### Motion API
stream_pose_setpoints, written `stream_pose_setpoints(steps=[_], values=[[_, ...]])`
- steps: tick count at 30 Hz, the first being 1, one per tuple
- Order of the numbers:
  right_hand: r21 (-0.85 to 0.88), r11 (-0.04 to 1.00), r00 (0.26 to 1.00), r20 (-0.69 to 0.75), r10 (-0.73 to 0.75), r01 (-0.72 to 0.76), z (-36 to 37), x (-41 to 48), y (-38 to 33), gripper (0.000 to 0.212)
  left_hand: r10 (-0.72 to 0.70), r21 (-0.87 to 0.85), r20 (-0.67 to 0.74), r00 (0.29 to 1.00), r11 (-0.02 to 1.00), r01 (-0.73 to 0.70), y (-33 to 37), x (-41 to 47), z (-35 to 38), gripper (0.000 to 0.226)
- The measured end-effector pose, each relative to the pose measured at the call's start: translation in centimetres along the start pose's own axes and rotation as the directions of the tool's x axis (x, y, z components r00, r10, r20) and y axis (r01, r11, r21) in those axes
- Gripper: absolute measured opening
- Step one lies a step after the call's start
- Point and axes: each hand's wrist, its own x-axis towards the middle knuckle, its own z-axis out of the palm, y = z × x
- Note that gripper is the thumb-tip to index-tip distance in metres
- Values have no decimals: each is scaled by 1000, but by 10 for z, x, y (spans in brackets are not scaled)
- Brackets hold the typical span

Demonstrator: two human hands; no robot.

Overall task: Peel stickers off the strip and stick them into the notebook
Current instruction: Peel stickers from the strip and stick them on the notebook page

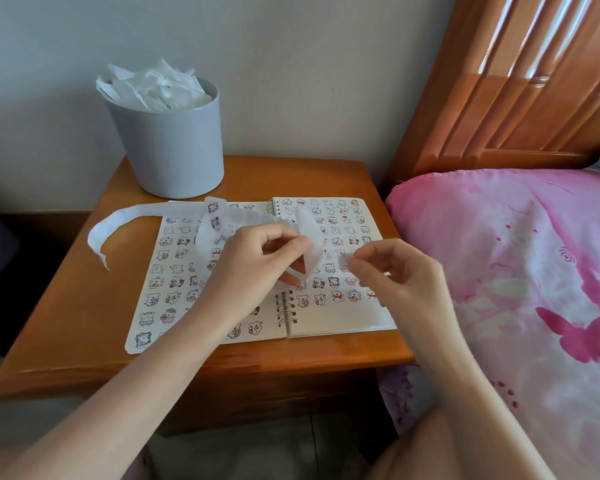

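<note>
The step in hand looks like carrying a peeled sticker to the page. At frame centre the left hand (253, 258) pinches the looping sticker strip (125, 216) above the open spiral notebook (343, 320). The right hand (395, 271) pinches one small sticker (345, 261) just beside it. Next it needs lowering onto bare paper low on the right page. I count one strip, one notebook, one grey bin (174, 150) at upper left, and dozens of placed stickers.

No readable writing; stickers (336, 296) in the notebook (343, 323) show only cartoons.

A glossy wooden nightstand (77, 306) holds a matt paper notebook (343, 318) with metal rings (286, 306). At eleven o'clock stands a smooth plastic bin (174, 150); at three o'clock lies a cloth bedcover (516, 271).
</note>
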Motion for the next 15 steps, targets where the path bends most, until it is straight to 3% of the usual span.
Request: stream_pose_setpoints(steps=[6, 15], values=[[59, 954, 950, -84, 299, -295, -44, 4, 13, 4, -24, 3, 29, 999, 1000, 24, -1, -1, 2, 13], [-111, 948, 954, -41, 296, -299, -47, 0, 20, 7, -48, -46, 31, 998, 998, 49, 0, -2, 3, 12]])
